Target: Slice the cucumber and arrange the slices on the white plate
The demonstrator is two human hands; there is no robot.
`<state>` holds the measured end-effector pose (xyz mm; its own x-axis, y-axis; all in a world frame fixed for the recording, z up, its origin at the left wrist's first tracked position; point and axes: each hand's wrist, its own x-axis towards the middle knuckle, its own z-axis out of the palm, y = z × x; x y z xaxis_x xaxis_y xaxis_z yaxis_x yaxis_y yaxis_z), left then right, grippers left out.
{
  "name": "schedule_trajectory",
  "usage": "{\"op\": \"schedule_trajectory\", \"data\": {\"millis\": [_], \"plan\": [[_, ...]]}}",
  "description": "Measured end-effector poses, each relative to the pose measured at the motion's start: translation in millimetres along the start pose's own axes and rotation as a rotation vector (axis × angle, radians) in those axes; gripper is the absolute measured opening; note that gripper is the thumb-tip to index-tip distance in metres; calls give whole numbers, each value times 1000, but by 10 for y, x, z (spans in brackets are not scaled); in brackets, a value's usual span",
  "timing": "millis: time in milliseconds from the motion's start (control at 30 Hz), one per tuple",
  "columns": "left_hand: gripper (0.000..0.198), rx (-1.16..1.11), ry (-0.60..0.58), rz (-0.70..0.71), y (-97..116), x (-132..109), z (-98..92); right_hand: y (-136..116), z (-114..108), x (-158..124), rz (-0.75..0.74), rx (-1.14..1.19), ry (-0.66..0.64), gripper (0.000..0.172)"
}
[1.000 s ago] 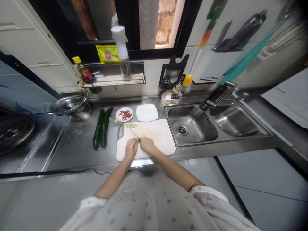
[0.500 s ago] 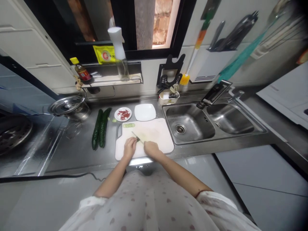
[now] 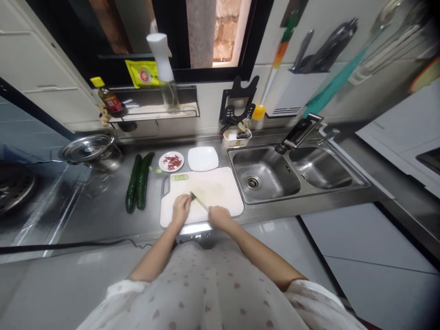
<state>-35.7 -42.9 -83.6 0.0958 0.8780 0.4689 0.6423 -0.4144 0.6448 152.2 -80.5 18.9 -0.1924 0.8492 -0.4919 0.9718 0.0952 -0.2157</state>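
A white cutting board with a grey handle lies on the steel counter. My right hand is wrapped round the handle of a knife, whose blade slants up and left over the board. At the blade's tip, my left hand has its fingers closed on a small dark green piece of cucumber, mostly hidden by the fingertips. A row of pale cucumber slices overlaps near the board's far left corner. Two whole cucumbers lie side by side left of the board.
Behind the board stand a plate of chopped red bits and a square white plate. A double steel sink with a faucet adjoins on the right. A lidded pot is at the left; a shelf hangs below the window.
My right hand and the knife have drawn back slightly to the right and nearer to me over the board. My left hand keeps its place. The whole view has shifted a little.
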Motion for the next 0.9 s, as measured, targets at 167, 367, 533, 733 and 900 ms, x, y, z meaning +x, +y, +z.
{"op": "schedule_trajectory", "data": {"millis": [167, 367, 533, 733, 900], "plan": [[19, 2, -25, -23, 38, 29, -36, 95, -25, -21, -8, 30, -11, 30], [19, 17, -78, -89, 73, 54, -76, 166, -26, -47, -1, 57, 8, 31], [19, 19, -84, -151, 117, 68, -103, 171, -57, -56, 3, 43, 39, 32], [19, 28, -72, -191, 144, 65, -121, 142, -120, -65, 51, -25, 57, 34], [21, 12, -4, -278, 145, 51, -167, 139, -155, -59, 90, -71, 116, 34]]}}
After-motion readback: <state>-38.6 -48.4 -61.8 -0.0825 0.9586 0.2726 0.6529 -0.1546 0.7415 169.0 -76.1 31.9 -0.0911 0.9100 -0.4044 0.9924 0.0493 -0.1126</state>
